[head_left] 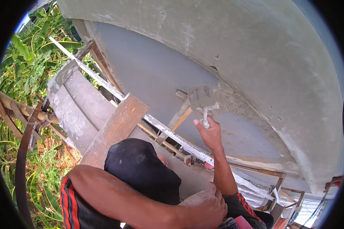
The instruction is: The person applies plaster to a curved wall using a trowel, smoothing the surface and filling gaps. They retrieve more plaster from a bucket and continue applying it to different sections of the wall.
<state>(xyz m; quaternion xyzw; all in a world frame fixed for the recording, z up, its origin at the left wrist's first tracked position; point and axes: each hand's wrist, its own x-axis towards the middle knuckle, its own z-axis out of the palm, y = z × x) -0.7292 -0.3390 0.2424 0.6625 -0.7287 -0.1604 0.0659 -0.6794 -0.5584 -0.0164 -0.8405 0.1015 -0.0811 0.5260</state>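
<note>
My right hand (211, 135) is raised and wrapped around the handle of a trowel (201, 95), its thumb along one side. The trowel has a squarish grey blade pointing up, and its handle is crusted with pale mortar. Behind the blade is a grey-blue wall panel (141, 57) with a rough patch (240, 105); I cannot tell whether the blade touches it. My left arm crosses low over a dark-clothed knee (137, 168). My left hand (207, 206), dusty with fingers curled, lies against my right arm near the elbow; what is under its fingers is hidden.
A long whitish metal bar (172, 137) runs diagonally beneath my right hand. A wooden plank (112, 131) crosses grey boards (78, 103). A smooth plastered band (256, 49) curves overhead. Bamboo poles (25, 110) and plants stand left. Another person's hand (333, 183) shows at far right.
</note>
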